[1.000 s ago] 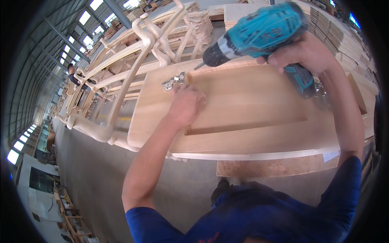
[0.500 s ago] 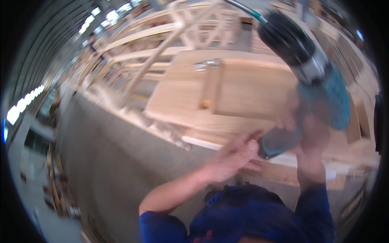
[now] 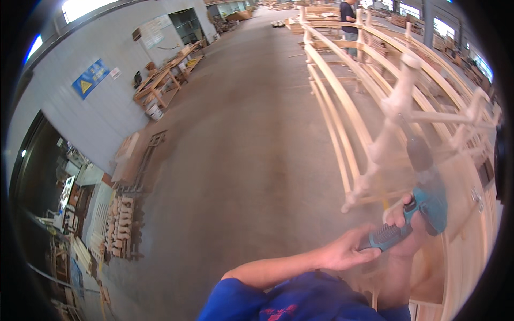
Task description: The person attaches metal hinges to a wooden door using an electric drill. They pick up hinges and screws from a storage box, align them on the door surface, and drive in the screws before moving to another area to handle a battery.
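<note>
A teal and black cordless drill (image 3: 432,200) is in my right hand (image 3: 409,243), whose fingers wrap round its grip. Its dark, motion-blurred chuck points up and away, in front of the turned wooden frame (image 3: 383,144). My left hand (image 3: 348,249) closes on the lower end of the drill's handle, thumb and fingers either side of it. To the right of the drill stands a pale wooden panel (image 3: 465,184) with small metal fittings (image 3: 476,197) on it; the drill and my right arm partly cover the woodwork.
Rows of long wooden rails and posts stretch away at the right, with another person (image 3: 349,24) standing behind them. A grey concrete floor (image 3: 230,134) runs between these and the left wall. Along that wall are a wooden workbench (image 3: 168,80) and stacked turned wood pieces (image 3: 119,224).
The view has swung left, bringing the aisle and wall in. The drill now appears lower and farther right. My left hand, loosely beside the handle's end before, now grips it.
</note>
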A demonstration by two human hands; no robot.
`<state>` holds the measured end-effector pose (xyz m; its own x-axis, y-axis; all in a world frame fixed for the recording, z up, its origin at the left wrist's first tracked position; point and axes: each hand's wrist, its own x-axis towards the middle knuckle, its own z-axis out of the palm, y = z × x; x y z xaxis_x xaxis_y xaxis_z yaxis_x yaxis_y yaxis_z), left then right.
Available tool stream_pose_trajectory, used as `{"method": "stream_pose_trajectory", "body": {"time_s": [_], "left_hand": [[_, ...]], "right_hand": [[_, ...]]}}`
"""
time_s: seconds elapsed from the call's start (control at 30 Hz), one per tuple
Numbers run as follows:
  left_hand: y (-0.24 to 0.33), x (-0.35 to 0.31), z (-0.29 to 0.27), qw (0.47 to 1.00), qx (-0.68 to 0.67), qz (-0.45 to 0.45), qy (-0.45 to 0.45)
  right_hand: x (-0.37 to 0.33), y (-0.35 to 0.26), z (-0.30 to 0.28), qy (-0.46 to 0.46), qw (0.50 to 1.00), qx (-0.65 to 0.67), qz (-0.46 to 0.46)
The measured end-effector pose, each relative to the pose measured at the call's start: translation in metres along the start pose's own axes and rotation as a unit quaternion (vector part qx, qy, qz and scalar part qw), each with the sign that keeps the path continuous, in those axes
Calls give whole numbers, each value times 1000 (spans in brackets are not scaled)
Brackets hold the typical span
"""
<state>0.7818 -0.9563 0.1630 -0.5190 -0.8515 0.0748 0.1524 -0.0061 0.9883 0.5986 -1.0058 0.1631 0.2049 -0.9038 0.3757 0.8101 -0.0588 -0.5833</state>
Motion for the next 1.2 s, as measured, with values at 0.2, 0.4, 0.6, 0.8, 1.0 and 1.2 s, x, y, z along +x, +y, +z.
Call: {"method": "stream_pose_trajectory", "body": {"time_s": [0.2, 0.4, 0.6, 0.8, 1.0, 1.2], "left_hand": [[7, -57, -103, 985, 128, -27, 109], [-12, -80, -168, 953, 43, -3, 301], [-17, -61, -261, 921, -53, 8, 386], [-5, -9, -390, 935, -43, -37, 351], [18, 33, -513, 933, 1, -96, 347], [30, 84, -656, 927, -7, 1, 374]], "right_hand": [[64, 119, 44, -19, 989, 80, 123], [130, 207, 94, -39, 962, 148, 227], [211, 301, 91, -24, 946, 160, 282], [320, 376, 75, 8, 949, 159, 273], [424, 446, 74, 20, 950, 147, 277], [553, 522, 86, -43, 955, 102, 274]]}}
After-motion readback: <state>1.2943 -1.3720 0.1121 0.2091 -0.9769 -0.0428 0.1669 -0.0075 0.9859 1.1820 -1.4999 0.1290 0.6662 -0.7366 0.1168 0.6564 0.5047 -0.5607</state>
